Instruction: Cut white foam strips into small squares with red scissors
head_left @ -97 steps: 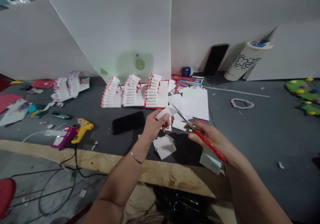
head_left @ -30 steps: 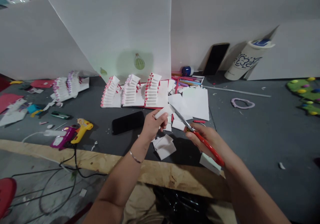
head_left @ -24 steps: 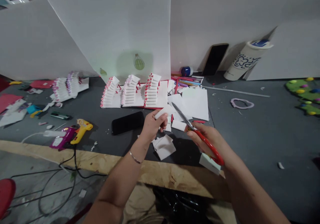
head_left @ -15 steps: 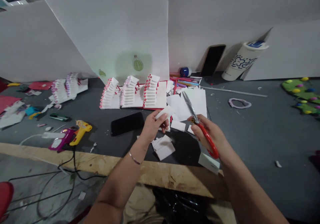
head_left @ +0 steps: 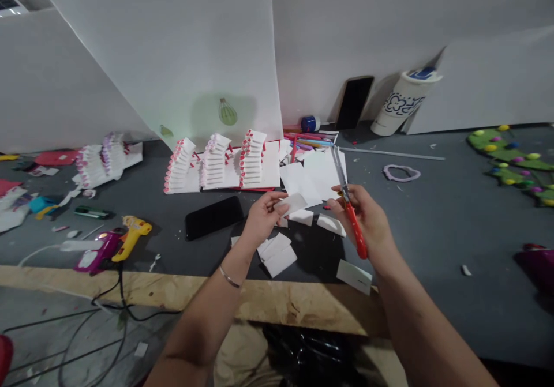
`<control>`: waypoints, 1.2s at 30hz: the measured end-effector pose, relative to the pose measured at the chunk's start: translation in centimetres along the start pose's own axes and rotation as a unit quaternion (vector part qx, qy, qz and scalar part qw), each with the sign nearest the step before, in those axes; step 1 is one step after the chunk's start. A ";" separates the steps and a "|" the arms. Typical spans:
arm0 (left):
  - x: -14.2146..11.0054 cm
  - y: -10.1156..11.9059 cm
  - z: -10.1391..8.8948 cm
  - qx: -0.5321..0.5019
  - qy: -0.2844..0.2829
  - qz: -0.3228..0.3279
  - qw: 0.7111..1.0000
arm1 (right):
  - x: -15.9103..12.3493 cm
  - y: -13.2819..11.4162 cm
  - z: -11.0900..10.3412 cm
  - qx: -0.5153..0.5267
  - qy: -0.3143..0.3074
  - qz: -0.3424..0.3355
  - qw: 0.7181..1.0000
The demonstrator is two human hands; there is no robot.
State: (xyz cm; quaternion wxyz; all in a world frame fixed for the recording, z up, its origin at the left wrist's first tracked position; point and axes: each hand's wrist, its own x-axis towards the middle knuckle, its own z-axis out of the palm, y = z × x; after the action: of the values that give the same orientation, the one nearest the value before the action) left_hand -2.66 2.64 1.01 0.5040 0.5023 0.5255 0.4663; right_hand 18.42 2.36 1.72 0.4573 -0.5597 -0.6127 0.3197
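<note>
Between thumb and fingers, my left hand [head_left: 262, 218] pinches a small white paper piece [head_left: 293, 203] over the table's middle. My right hand [head_left: 367, 218] grips red-handled scissors [head_left: 355, 228], their blades pointing up and away from me, apart from the paper. Below my hands lie several cut white pieces [head_left: 278, 255] in a loose pile, and a folded pale card [head_left: 354, 276] rests near the front edge. Larger white sheets [head_left: 314, 175] lie just behind my hands. Left of them, rows of white rolled sticks with red and pink tips [head_left: 253, 161] stand on white backing.
A black phone [head_left: 214, 218] lies left of my left hand. Farther left are a yellow glue gun [head_left: 132, 238] and a green stapler [head_left: 92, 212]. At the back, another phone [head_left: 355, 102] and a white tumbler [head_left: 399, 104] lean by the wall. A lilac ring [head_left: 401, 173] lies right.
The view has shifted slightly to the right. The paper in my left hand has turned flatter, and the scissors have swung a little more upright.
</note>
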 end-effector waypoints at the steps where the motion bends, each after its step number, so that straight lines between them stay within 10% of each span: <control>1: 0.0 -0.1 0.2 0.040 -0.001 0.014 0.999 | 0.0 0.3 -0.1 -0.013 0.008 -0.003 1.000; 13: -0.8 0.5 2.3 0.338 -0.111 0.120 0.927 | 0.7 0.1 -1.6 -0.006 0.069 -0.008 0.998; 22: 0.9 0.8 7.7 0.461 -0.199 0.121 0.856 | 1.1 0.2 -2.0 -0.007 0.096 -0.024 0.995; 28: 1.6 1.4 6.2 0.516 -0.148 0.128 0.834 | 1.3 0.2 -2.3 -0.002 0.123 -0.030 0.992; 36: 1.2 0.0 6.7 0.582 -0.271 0.226 0.733 | 1.6 0.7 -2.2 0.004 0.124 -0.029 0.992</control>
State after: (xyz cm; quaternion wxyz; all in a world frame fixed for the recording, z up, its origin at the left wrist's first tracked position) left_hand 4.05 3.70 0.51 0.1138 0.9065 0.4065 0.0134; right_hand 20.75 3.75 2.27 0.5413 -0.5752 -0.5658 0.2368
